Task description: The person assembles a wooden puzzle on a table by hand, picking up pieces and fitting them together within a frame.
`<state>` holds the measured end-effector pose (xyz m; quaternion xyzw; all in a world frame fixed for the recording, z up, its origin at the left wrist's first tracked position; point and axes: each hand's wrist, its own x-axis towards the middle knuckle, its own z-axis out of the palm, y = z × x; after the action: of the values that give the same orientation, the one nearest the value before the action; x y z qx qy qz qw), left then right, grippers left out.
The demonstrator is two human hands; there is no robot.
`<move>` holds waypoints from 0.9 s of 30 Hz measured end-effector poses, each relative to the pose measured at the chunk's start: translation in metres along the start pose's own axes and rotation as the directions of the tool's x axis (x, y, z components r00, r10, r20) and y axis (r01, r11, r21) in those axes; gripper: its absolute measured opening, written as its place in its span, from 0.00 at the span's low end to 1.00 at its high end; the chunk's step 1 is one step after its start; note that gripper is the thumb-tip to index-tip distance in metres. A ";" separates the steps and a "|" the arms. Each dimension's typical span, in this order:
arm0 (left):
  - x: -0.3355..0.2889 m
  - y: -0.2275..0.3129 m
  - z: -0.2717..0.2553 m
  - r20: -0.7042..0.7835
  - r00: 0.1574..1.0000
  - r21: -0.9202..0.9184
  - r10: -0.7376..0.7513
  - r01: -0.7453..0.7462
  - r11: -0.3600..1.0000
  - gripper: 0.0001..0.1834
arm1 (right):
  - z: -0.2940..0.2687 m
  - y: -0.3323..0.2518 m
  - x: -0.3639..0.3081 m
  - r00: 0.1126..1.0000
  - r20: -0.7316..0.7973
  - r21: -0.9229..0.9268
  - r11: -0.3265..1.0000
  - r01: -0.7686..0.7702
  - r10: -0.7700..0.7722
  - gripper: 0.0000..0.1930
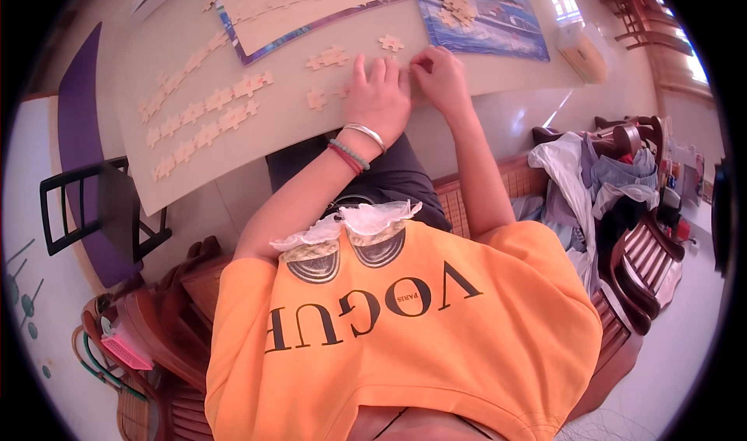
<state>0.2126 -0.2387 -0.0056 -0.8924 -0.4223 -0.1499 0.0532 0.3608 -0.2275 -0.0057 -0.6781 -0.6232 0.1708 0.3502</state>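
Note:
My left hand (380,97) lies palm down near the table's front edge with its fingers stretched out, partly covering a jigsaw piece at its left. Close beside it, my right hand (440,77) has thumb and fingers pinched together; whatever is between them is too small or hidden to make out. Just beyond the hands lies a loose jigsaw piece (391,43), pale side up. A short joined strip of pieces (327,57) is to its left. Nearer me, another single piece (316,99) sits left of my left hand.
Several rows of joined pieces (206,108) spread over the table's left part. Behind is a puzzle frame (327,29) with a purple border. A blue boat picture (506,29) carries a heap of pieces (455,7). A tissue box (582,52) stands at the right edge; wooden chairs (622,278) flank me.

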 end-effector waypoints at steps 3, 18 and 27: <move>0.000 0.002 -0.001 0.054 0.998 -0.006 -0.033 0.033 0.999 0.18 | -0.001 -0.005 0.001 1.000 0.018 0.012 1.000 -0.021 0.021 0.03; -0.080 -0.095 -0.036 -0.142 0.933 -0.384 -0.331 0.256 0.887 0.27 | 0.010 -0.013 0.044 0.983 0.177 -0.292 0.952 0.093 -0.041 0.14; -0.080 -0.095 -0.047 -0.169 0.910 -0.563 -0.379 0.227 0.795 0.24 | 0.021 -0.074 0.017 0.904 0.409 0.218 0.975 0.037 -0.126 0.07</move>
<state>0.0812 -0.2478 0.0110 -0.7621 -0.4912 -0.3891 -0.1629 0.2956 -0.2069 0.0339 -0.5589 -0.6907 0.3613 0.2828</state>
